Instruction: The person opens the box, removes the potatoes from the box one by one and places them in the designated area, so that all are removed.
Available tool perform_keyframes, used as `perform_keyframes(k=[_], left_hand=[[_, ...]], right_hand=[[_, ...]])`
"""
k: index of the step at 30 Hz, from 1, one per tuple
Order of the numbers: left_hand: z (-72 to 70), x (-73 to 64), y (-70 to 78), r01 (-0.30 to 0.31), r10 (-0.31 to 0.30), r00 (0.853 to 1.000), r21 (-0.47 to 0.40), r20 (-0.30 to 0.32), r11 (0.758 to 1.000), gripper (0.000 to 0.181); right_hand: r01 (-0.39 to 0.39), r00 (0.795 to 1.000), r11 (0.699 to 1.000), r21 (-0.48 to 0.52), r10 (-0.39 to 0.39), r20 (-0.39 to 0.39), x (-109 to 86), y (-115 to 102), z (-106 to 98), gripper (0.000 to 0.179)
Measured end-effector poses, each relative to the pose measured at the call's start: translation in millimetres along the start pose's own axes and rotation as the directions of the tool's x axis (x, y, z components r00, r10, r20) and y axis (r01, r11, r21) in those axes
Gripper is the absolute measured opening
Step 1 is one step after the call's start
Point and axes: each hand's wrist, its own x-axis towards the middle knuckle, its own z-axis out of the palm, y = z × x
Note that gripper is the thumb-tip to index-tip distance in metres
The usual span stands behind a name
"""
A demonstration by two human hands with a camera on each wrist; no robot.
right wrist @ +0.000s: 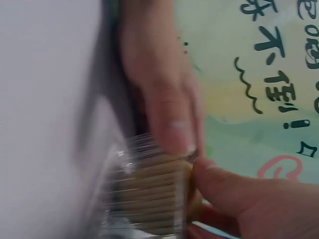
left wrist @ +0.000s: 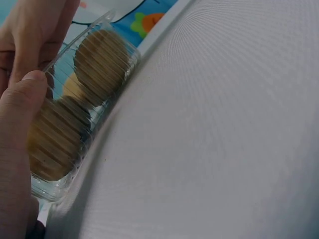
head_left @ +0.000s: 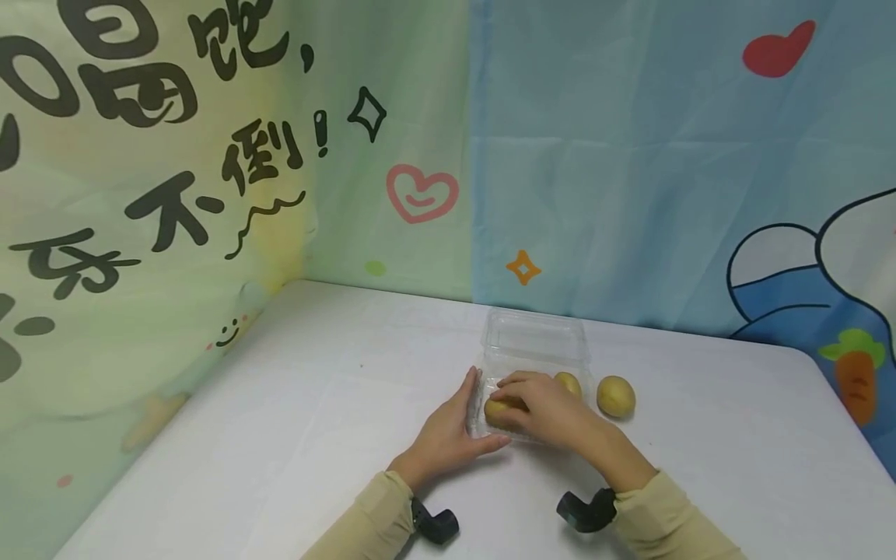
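Observation:
A clear plastic clamshell box (head_left: 478, 426) stands on the table, its lid (head_left: 535, 336) folded back. My left hand (head_left: 448, 435) holds the box's left front corner, thumb along the front wall and fingers along the side. Inside the box, at its left end, my right hand (head_left: 542, 408) grips a yellow potato (head_left: 498, 412) from above. A second potato (head_left: 568, 383) shows in the box behind the right hand. In the left wrist view, potatoes (left wrist: 101, 62) appear through the ribbed wall. The right wrist view shows the left thumb (right wrist: 174, 132) at the box edge.
One loose potato (head_left: 616, 397) lies on the white table (head_left: 336, 435) just right of the box. Printed curtains (head_left: 602, 171) hang along the back and left sides. A black wrist mount (head_left: 586, 511) juts out from each wrist near the table.

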Motion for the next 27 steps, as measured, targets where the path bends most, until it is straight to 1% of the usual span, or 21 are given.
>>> perform_keyframes(k=[2, 4, 8, 13, 14, 16, 18, 20, 21, 23, 24, 27], left_hand=[[-0.4, -0.4, 0.2, -0.005, 0.005, 1.0, 0.006, -0.004, 1.0, 0.112], [-0.7, -0.8, 0.2, -0.01, 0.01, 1.0, 0.009, -0.008, 1.0, 0.112], [0.2, -0.5, 0.3, -0.023, 0.023, 1.0, 0.004, -0.01, 1.0, 0.111], [1.1, -0.9, 0.0, -0.023, 0.023, 1.0, 0.009, -0.012, 1.0, 0.111], [0.8, -1.0, 0.0, -0.023, 0.023, 1.0, 0.007, -0.013, 1.0, 0.111], [0.6, -1.0, 0.1, -0.024, 0.024, 1.0, 0.008, -0.012, 1.0, 0.111], [0.1, -1.0, 0.7, -0.024, 0.024, 1.0, 0.005, -0.012, 1.0, 0.111], [0.3, -1.1, 1.0, -0.024, 0.024, 1.0, 0.002, -0.016, 1.0, 0.111], [0.6, -1.1, 1.1, -0.025, 0.025, 1.0, 0.002, -0.016, 1.0, 0.111], [-0.2, -1.5, 0.4, -0.026, 0.026, 0.999, 0.002, -0.019, 1.0, 0.11], [-0.5, -1.6, 0.0, -0.029, 0.029, 0.999, -0.002, -0.019, 1.0, 0.11], [-0.7, -1.9, -1.3, -0.033, 0.033, 0.999, -0.007, -0.018, 0.999, 0.11]], right_hand=[[0.013, 1.0, 1.0, 0.017, -0.013, 0.024, -0.4, -1.5, -3.3, 0.024], [0.023, 0.999, 0.999, 0.022, -0.024, 0.037, -0.7, -2.4, -5.2, 0.028], [0.002, 0.998, 1.0, 0.0, -0.002, 0.057, -1.2, -2.3, -5.7, 0.045], [-0.01, 0.994, 1.0, -0.029, 0.013, 0.105, 1.3, -4.9, -7.8, 0.051], [0.004, 0.994, 0.999, -0.047, 0.001, 0.108, 1.9, -5.7, -8.6, 0.051], [-0.005, 0.99, 0.998, -0.069, 0.014, 0.137, 4.4, -8.7, -10.5, 0.051], [-0.001, 0.986, 0.994, -0.113, 0.02, 0.166, 7.7, -12.0, -11.2, 0.05], [0.006, 0.984, 0.987, -0.16, 0.022, 0.178, 11.6, -14.3, -9.1, 0.048], [-0.012, 0.981, 0.985, -0.17, 0.044, 0.19, 13.7, -16.1, -7.6, 0.049], [-0.028, 0.98, 0.978, -0.207, 0.067, 0.185, 17.4, -19.6, -3.3, 0.052], [-0.049, 0.98, 0.976, -0.214, 0.088, 0.178, 18.6, -21.1, -1.2, 0.054], [-0.118, 0.979, 0.973, -0.2, 0.149, 0.142, 20.0, -24.2, 3.6, 0.062]])
